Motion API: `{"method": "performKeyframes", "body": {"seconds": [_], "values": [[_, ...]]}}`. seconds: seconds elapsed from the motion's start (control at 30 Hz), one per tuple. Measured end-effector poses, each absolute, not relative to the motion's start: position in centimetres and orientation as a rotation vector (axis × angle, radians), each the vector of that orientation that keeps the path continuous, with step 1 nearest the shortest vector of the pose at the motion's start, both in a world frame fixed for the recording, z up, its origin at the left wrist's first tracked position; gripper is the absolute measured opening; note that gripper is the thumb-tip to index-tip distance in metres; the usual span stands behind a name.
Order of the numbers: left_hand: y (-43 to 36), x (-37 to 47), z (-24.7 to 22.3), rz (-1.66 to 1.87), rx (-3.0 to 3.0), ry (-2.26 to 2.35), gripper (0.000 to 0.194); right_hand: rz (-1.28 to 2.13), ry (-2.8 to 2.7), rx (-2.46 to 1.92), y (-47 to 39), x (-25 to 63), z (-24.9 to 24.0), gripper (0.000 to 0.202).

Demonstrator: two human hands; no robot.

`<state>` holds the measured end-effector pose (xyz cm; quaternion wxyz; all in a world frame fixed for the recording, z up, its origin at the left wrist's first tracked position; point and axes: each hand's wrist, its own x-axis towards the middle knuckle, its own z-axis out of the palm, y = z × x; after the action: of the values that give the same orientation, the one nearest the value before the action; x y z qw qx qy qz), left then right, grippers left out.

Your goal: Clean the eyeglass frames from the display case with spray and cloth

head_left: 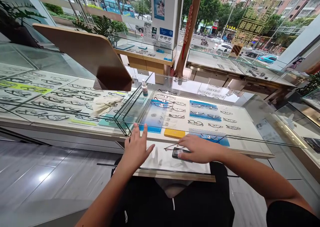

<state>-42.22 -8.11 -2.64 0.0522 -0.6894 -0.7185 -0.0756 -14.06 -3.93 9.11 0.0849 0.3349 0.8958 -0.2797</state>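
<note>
My left hand [137, 148] is open, its fingers spread, at the front glass edge of the display counter and above the left side of a pulled-out white drawer [156, 162]. My right hand [200, 148] is curled over the drawer's right side. Its fingertips close on a thin-framed pair of eyeglasses [170, 149], while its thumb lies over a dark, phone-like object [175, 153]. The palm hides part of both things. A yellow case [174, 133] lies just beyond, under the glass.
Rows of eyeglasses [195, 122] lie inside the glass counter. On top stand a small bottle [144, 88], a crumpled cloth [105, 105] and a large tilted brown board, probably a mirror back [85, 50]. Upright glass edges [130, 110] rise left of my left hand.
</note>
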Motion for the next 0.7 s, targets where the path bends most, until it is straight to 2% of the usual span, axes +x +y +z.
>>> {"method": "performKeyframes", "body": {"seconds": [0.13, 0.3, 0.5, 0.7], "values": [[-8.1, -42.2, -2.7, -0.221, -2.098, -2.194, 0.091, -0.674, 2.523, 1.157, -2.1, -14.9, 2.2, 0.064], [-7.9, -42.3, -2.6, -0.183, -2.108, -2.206, 0.093, -0.455, 2.543, 1.416, 4.1, -15.7, -5.5, 0.079], [-7.9, -42.2, -2.5, -0.128, -2.097, -2.232, 0.093, -0.416, 2.566, 1.439, 9.5, -17.1, -9.7, 0.080], [-7.8, -42.2, -2.5, -0.133, -2.098, -2.244, 0.093, -0.368, 2.580, 1.516, 10.8, -18.1, -11.4, 0.086]]}}
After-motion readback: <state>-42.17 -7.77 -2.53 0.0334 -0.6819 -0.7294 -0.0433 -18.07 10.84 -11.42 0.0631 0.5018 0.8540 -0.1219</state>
